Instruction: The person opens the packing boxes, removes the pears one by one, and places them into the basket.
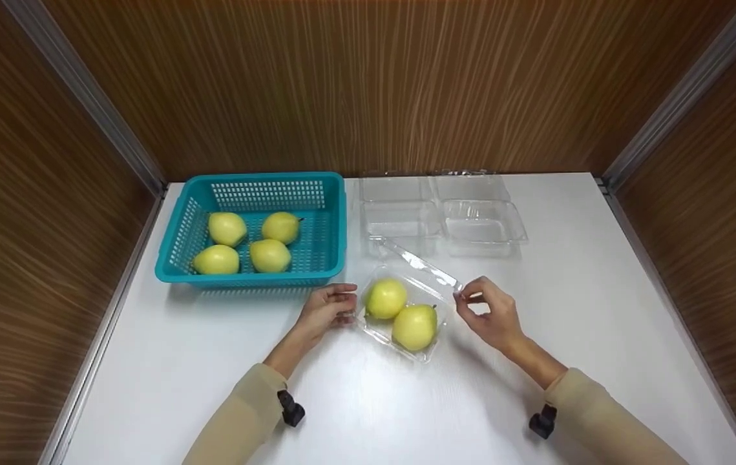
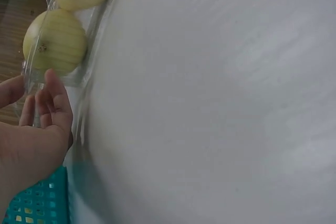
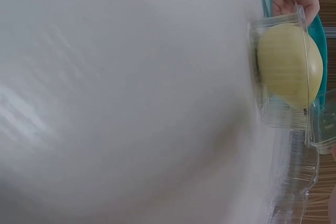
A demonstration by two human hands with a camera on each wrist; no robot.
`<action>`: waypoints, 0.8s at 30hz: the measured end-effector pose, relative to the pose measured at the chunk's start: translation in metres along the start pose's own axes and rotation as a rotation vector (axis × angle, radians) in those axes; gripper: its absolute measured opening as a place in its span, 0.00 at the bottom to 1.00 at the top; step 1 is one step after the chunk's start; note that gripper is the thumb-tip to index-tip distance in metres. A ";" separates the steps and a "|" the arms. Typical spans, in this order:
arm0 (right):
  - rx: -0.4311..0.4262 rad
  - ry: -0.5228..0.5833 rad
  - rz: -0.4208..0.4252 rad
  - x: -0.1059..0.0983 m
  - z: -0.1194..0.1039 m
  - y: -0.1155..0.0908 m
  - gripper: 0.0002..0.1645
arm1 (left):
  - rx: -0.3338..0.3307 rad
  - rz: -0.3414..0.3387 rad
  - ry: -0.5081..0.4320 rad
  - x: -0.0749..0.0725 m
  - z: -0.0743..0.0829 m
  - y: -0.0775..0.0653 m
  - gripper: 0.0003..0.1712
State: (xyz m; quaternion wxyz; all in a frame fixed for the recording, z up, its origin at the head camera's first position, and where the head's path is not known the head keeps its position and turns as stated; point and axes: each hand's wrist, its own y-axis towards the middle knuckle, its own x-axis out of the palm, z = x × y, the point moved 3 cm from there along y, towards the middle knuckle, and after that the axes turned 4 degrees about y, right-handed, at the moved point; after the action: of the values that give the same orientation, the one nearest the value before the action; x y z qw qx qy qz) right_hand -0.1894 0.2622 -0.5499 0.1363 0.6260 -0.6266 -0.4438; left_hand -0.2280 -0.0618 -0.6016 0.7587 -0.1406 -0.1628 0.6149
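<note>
Two yellow-green pears [image 1: 386, 299] [image 1: 415, 327] sit side by side in a clear plastic clamshell box [image 1: 380, 336] on the table. Its hinged lid [image 1: 422, 265] is raised at a slant on the far side. My right hand [image 1: 494, 313] pinches the lid's right corner between thumb and fingertips; in the right wrist view only a sliver of that hand shows at the edge. My left hand [image 1: 325, 312] rests against the box's left side with fingers extended. In the left wrist view, the fingers of the left hand [image 2: 39, 135] lie along the box wall below a pear [image 2: 55, 43].
A teal plastic basket [image 1: 335, 226] at the back left holds several pears [image 1: 271, 256]. Two more clear clamshell boxes [image 1: 400, 223] [image 1: 481, 226] stand with lids up behind the pear box. Wooden panels [image 1: 368, 84] enclose the white table [image 1: 368, 413] at the back and sides.
</note>
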 end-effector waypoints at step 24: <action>0.135 0.047 0.143 0.003 0.017 0.007 0.13 | -0.018 -0.145 0.067 0.002 -0.004 -0.018 0.34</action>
State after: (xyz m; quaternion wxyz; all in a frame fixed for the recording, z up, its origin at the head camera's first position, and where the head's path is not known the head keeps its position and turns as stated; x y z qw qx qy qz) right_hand -0.2074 0.2650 -0.5554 0.1397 0.5978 -0.6948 -0.3748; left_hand -0.2100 -0.0634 -0.5974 0.8049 -0.1559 -0.1527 0.5518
